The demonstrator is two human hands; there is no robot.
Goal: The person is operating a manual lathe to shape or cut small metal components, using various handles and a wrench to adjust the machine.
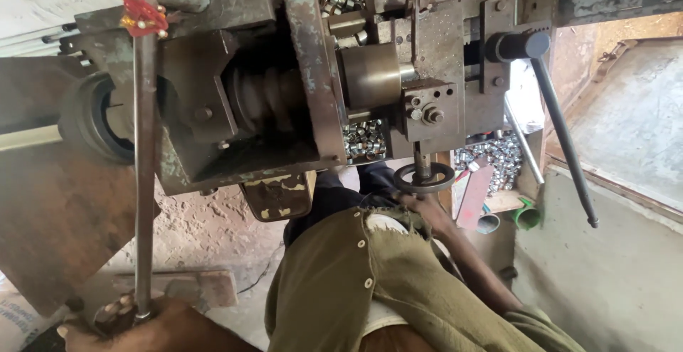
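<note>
Left hand (146, 327) at bottom left, fingers clenched round the lower end of a long steel lever rod (144, 174) running up to a red-tied top on the worn green machine (306, 75). Right hand (427, 203) reaching under the machine, fingertips on the small round handwheel (425, 178) (grip half hidden, so cannot tell whether clenched). Heaps of shiny metal rings (498, 154) just beside, black crank handle (562, 124) to the right.

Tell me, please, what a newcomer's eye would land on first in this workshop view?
Most striking is the big worn green machine filling the upper frame, with heaps of small shiny metal rings around it. At lower left the left hand grips a long steel lever tied with a red thread at the top. In the middle the right hand rests at a small round handwheel.
</note>
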